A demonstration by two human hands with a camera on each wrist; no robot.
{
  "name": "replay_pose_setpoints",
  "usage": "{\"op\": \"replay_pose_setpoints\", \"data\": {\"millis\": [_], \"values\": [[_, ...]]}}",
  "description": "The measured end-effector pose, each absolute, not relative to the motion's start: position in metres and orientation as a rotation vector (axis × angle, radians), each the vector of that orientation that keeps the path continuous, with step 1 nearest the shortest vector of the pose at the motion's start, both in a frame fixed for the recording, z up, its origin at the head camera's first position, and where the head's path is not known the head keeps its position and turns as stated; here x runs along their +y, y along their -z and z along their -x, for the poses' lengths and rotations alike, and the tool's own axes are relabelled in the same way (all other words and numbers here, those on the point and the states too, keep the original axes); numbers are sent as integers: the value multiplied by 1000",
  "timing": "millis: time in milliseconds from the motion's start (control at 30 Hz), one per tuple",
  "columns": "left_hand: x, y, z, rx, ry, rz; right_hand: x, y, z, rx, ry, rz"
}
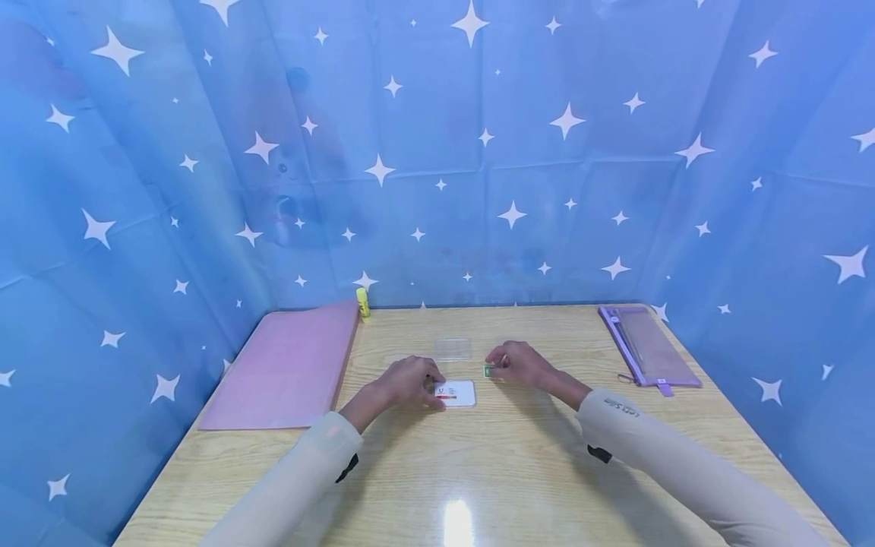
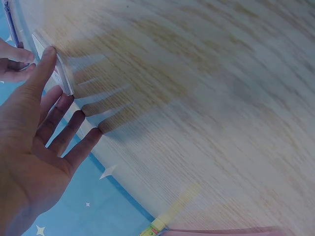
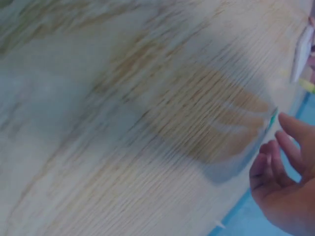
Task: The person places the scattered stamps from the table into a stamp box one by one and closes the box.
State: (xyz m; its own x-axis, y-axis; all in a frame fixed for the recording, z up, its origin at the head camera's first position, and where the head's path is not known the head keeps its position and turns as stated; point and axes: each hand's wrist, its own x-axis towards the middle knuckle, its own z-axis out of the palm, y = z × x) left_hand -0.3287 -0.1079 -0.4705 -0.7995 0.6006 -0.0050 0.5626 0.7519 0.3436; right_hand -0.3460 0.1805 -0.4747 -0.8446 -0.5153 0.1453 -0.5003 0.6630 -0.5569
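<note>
A flat white rectangular case with dark print and a red-orange stripe lies on the table's middle. My left hand holds it by its left end, thumb on the near side and fingertips on the far side. In the left wrist view the case appears edge-on between thumb and index finger, the other fingers spread. My right hand pinches a small green-edged piece just right of the case. From the right wrist, that green piece shows at the thumb tip, its kind too small to tell.
Behind the case lies a clear rectangular plastic piece. A pink folder covers the table's left side, with a yellow glue stick at its back corner. A purple zip pouch lies at the right. Blue star-patterned cloth surrounds the wooden table.
</note>
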Motion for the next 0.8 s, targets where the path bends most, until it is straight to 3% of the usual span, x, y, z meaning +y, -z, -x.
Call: {"op": "replay_pose_setpoints", "data": {"millis": [800], "values": [[-108, 471, 328, 2840, -505, -924, 181, 484, 347, 2848, 910, 1015]]}}
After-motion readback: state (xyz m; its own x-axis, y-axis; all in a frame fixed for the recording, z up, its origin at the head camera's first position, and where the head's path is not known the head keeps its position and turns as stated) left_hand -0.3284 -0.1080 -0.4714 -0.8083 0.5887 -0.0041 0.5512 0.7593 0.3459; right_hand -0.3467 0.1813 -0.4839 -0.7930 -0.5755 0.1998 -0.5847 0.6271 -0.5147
